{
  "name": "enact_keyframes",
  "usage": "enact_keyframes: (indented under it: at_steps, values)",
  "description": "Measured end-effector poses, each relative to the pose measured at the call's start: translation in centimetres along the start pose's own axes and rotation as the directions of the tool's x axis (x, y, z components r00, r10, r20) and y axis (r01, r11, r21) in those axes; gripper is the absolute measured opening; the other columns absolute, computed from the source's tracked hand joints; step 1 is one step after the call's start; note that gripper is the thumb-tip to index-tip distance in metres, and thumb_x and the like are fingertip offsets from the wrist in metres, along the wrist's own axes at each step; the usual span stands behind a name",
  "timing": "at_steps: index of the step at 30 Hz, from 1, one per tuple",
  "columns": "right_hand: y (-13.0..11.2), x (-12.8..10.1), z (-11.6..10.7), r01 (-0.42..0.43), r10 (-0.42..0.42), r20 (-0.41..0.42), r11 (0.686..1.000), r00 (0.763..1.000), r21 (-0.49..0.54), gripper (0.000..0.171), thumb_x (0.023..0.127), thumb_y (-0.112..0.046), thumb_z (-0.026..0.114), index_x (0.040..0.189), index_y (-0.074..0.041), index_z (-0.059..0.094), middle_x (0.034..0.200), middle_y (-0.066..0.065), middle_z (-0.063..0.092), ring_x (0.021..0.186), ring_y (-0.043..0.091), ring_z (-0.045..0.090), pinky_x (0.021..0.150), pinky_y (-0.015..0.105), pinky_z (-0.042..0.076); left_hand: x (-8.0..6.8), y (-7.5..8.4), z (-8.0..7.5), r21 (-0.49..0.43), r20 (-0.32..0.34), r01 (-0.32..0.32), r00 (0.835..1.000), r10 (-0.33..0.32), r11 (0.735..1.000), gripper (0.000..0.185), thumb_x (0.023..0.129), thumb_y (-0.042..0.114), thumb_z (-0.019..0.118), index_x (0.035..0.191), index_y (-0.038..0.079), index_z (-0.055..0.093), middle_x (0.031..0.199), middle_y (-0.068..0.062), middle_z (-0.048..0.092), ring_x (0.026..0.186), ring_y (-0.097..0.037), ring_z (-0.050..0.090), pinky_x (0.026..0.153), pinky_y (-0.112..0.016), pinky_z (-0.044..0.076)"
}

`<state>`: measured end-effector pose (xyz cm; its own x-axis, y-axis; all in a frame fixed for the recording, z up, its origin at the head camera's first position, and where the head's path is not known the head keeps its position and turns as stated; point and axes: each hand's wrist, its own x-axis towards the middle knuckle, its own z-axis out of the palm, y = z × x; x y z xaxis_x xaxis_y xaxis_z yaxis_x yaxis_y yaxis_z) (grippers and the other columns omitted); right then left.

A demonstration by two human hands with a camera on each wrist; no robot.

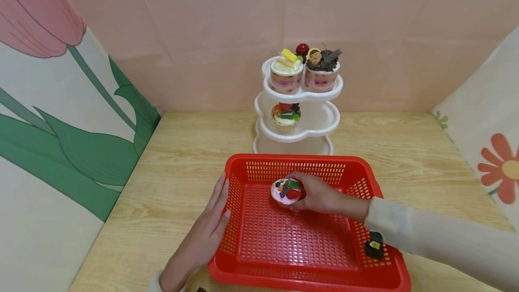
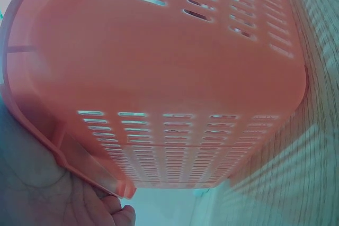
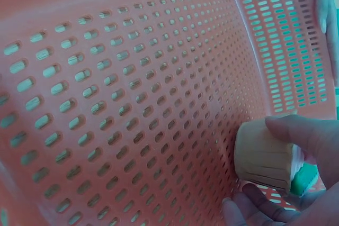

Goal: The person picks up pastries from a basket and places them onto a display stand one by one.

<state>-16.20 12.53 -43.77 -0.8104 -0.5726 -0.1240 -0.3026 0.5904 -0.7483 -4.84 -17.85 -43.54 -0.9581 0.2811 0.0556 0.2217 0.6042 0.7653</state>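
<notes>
My right hand (image 1: 318, 193) holds a toy cupcake (image 1: 279, 196) by its side, inside the red plastic basket (image 1: 298, 249). Pink icing with a strawberry, a green piece and dark bits tops it. In the right wrist view the pale fluted cup of the cupcake (image 3: 262, 154) shows between thumb and fingers, close over the perforated floor. Along the basket's left rim lies my left hand (image 1: 207, 231), its fingers fairly straight. From the left wrist view, the left hand (image 2: 58, 199) is against the rim, outside the wall.
Behind the basket stands a white three-tier stand (image 1: 300, 136). Its top tier bears two dessert cups (image 1: 285, 80), its middle tier a fruit-topped cupcake (image 1: 285, 123). A small dark object (image 1: 374, 249) with a yellow patch sits against the basket's right wall.
</notes>
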Motion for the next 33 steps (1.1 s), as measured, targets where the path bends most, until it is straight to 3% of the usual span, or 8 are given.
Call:
enact_keyframes:
  at_steps: [10,20,26,33]
  values:
    - [-0.01,-0.03,-0.06,0.021,-0.022,-0.052,1.000,0.998,-0.022,0.059,0.073,-0.019,0.092,0.119,0.000,0.061,0.101,0.004,0.068,0.093,0.018,0.062,0.085,0.037,0.055,0.08,0.01,-0.01,-0.014,0.006,-0.004,1.000,0.004,1.000,0.068,0.109,0.011,0.042,0.165,0.027,0.006,0.170,0.014,-0.006,0.154,-0.010,0.008,0.114,-0.049,0.031]
    - [-0.05,-0.03,0.12,0.007,-0.008,-0.027,1.000,1.000,-0.027,0.069,0.072,-0.017,0.094,0.130,-0.002,0.059,0.114,0.007,0.067,0.102,0.021,0.062,0.093,0.043,0.054,0.00,-0.06,-0.03,0.004,-0.007,-0.026,1.000,0.026,1.000,0.068,0.109,0.011,0.042,0.165,0.025,0.007,0.171,0.011,-0.005,0.155,-0.013,0.009,0.115,-0.050,0.031]
    - [0.03,-0.10,0.35,0.047,-0.047,-0.019,0.999,0.999,-0.015,0.077,0.069,-0.012,0.095,0.135,0.000,0.057,0.122,0.010,0.066,0.111,0.026,0.062,0.101,0.049,0.051,0.00,-0.17,0.09,0.024,-0.018,-0.042,0.999,0.043,0.999,0.068,0.109,0.011,0.043,0.165,0.023,0.007,0.171,0.010,-0.004,0.155,-0.014,0.009,0.115,-0.049,0.029]
    - [0.11,0.04,0.70,0.066,-0.069,-0.049,0.997,0.996,-0.047,0.074,0.069,-0.014,0.095,0.130,0.001,0.057,0.116,0.011,0.068,0.108,0.027,0.064,0.096,0.046,0.053,0.00,-0.19,0.12,0.016,-0.014,-0.032,0.999,0.032,0.999,0.068,0.109,0.011,0.043,0.165,0.023,0.007,0.171,0.012,-0.005,0.155,-0.012,0.008,0.115,-0.049,0.030]
